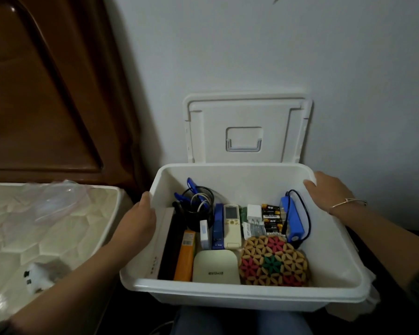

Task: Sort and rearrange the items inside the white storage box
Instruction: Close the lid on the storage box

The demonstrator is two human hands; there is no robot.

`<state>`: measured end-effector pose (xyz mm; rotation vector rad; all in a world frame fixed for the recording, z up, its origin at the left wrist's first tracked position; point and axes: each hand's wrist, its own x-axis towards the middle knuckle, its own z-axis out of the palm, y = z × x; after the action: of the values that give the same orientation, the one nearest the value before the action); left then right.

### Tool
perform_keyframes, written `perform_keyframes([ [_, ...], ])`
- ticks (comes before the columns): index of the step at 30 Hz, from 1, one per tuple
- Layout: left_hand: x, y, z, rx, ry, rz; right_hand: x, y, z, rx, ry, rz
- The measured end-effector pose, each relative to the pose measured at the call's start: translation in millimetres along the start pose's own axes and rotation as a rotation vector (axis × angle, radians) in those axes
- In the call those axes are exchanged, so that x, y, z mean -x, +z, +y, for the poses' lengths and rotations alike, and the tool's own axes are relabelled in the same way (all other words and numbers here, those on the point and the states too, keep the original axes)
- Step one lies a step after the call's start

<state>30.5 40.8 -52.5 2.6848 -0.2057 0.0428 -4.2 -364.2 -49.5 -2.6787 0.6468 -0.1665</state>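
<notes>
The white storage box (329, 250) sits on my lap. My left hand (138, 218) grips its left rim, thumb over the edge. My right hand (329, 192) grips the right rim near the back corner. Inside lie a round flower-pattern trivet (273, 261), a white rounded device (215, 267), an orange box (185, 256), a dark flat case (171, 245), a cream remote control (232, 226), a blue stapler (218, 228), a black mesh cup with pens (198, 206), batteries (272, 218), a white charger (254, 212) and a blue pack with a black cable (292, 220).
The box lid (247, 129) leans upright against the white wall behind. A mattress (34, 228) lies at the left with a clear plastic bag (58, 201) and a small white object (38, 278) on it. A brown wooden headboard (41, 93) stands behind the mattress.
</notes>
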Motion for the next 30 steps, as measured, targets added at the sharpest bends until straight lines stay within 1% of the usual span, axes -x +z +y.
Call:
perform_keyframes([
  [3, -8.7, 0.7, -2.8, 0.008, 0.024, 0.055, -3.1, 0.5, 4.6, -0.025, -0.003, -0.019],
  [5, -21.9, -2.8, -3.1, 0.021, 0.038, 0.126, -7.7, -4.1, 6.8, -0.097, 0.007, 0.002],
  [8, -55.9, -10.3, 7.4, 0.04, 0.081, 0.204, -26.5, -21.1, 7.6, -0.26, 0.078, 0.124],
  [10, -85.5, -13.3, 21.7, 0.114, 0.097, 0.209, -46.7, -32.7, 7.6, -0.344, 0.139, 0.201],
  [12, -116.4, -13.2, 39.9, 0.243, 0.047, 0.18, -68.3, -38.3, 7.1, -0.414, 0.213, 0.226],
  [15, -159.0, -4.7, 63.8, 0.427, -0.089, 0.124, -97.8, -33.7, 5.0, -0.479, 0.301, 0.186],
  [19, -204.5, 14.7, 80.9, 0.459, -0.158, 0.035, -129.3, -19.3, -0.1, -0.551, 0.341, 0.118],
  [22, -228.8, 27.3, 84.9, 0.489, -0.204, -0.006, -145.2, -10.0, -3.5, -0.598, 0.344, 0.09],
  [25, -244.0, 40.3, 86.4, 0.531, -0.256, -0.05, -153.0, 1.3, -4.6, -0.562, 0.304, 0.033],
  [28, -253.6, 53.3, 86.6, 0.629, -0.29, -0.128, -155.3, 12.6, -6.2, -0.537, 0.252, 0.009],
  [30, -257.3, 60.2, 85.8, 0.691, -0.296, -0.122, -155.6, 16.9, -8.3, -0.547, 0.232, 0.007],
])
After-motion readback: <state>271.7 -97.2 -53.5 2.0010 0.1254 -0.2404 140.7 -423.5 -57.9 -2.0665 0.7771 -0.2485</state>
